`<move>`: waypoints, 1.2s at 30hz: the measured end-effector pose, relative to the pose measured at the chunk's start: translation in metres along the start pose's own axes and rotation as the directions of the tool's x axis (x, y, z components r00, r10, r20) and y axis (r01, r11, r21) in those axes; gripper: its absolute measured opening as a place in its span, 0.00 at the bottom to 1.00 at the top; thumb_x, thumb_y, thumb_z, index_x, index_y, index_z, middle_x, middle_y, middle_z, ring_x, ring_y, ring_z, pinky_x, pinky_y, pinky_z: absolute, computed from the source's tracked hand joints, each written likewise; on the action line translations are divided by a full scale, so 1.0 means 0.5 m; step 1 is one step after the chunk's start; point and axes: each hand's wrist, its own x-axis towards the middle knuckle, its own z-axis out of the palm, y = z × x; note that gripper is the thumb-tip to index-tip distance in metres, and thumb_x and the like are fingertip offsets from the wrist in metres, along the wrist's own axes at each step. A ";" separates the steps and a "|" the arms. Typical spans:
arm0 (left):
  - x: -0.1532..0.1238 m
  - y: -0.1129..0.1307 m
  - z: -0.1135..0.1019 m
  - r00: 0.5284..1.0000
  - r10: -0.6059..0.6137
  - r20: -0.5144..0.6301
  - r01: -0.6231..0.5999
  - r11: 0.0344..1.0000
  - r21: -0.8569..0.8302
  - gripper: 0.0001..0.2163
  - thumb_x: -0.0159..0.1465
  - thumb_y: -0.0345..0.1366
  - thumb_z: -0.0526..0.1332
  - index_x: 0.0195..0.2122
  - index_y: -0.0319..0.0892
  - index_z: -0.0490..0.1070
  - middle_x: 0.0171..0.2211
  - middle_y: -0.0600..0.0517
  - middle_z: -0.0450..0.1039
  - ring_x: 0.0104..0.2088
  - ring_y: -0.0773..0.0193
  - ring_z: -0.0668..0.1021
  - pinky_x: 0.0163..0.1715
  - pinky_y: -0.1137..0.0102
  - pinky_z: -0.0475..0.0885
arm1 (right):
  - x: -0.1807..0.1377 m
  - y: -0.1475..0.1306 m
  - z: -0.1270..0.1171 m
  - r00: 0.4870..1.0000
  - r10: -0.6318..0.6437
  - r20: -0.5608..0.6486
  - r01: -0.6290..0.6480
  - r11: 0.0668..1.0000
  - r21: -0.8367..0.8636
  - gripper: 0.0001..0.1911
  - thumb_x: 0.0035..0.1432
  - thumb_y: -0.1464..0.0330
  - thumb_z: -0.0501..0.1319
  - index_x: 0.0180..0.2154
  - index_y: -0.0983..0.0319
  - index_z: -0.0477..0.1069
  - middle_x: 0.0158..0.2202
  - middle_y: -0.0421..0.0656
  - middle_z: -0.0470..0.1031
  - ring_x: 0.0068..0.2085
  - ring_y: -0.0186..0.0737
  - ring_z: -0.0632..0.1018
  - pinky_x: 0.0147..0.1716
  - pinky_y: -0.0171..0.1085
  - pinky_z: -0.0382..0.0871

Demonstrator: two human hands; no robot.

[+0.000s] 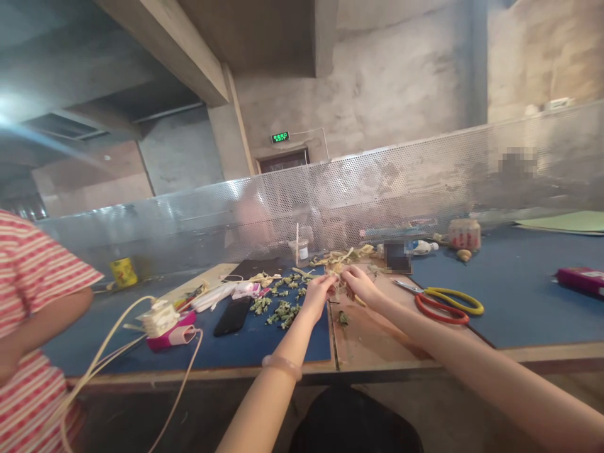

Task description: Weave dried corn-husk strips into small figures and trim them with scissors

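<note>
My left hand (322, 290) and my right hand (361, 284) are close together over the brown board (368, 340), fingers pinched on a pale straw-like strip (335, 269). Its exact shape is blurred and partly covered by my fingers. More pale dry strips (363, 253) lie loose just behind my hands. To the left, several small green-grey leafy pieces (284, 313) are scattered on the blue table top. One dark green piece (343, 318) rests on the board below my hands. Scissors with one red and one yellow handle (446, 303) lie to the right, blades pointing toward my right hand.
A black phone (233, 316) and a magenta power strip (170, 336) with plugs and cords are at left, near a person in a red-striped shirt (40, 264). A yellow tin (123, 272), a plastic jar (464, 234) and a perforated metal screen (401, 179) stand behind.
</note>
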 end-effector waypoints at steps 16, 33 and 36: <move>0.003 0.004 0.000 0.998 -0.066 -0.005 0.066 0.992 -0.109 0.14 0.48 0.43 0.64 0.28 0.36 0.71 0.22 0.53 0.68 0.21 0.71 0.69 0.22 0.74 0.62 | 0.030 0.046 0.034 0.966 -0.151 -0.212 0.149 0.989 -0.024 0.07 0.48 0.63 0.51 0.28 0.60 0.58 0.14 0.31 0.61 0.15 0.30 0.63 0.16 0.29 0.56; 0.000 0.007 -0.006 0.998 -0.064 0.014 0.065 0.993 -0.094 0.10 0.45 0.38 0.67 0.24 0.36 0.71 0.20 0.54 0.66 0.20 0.73 0.68 0.23 0.75 0.62 | 0.018 0.047 0.021 0.902 -0.378 -0.209 0.312 0.904 -0.291 0.12 0.56 0.60 0.47 0.32 0.61 0.60 0.22 0.38 0.68 0.23 0.35 0.69 0.24 0.33 0.61; 0.003 0.008 -0.010 0.995 -0.093 -0.036 0.087 0.984 -0.153 0.10 0.45 0.36 0.67 0.25 0.36 0.71 0.19 0.55 0.66 0.20 0.73 0.69 0.22 0.75 0.62 | 0.018 0.052 0.008 0.868 -0.485 -0.108 0.367 0.773 -0.517 0.10 0.58 0.62 0.47 0.34 0.61 0.61 0.26 0.40 0.69 0.26 0.36 0.71 0.26 0.33 0.61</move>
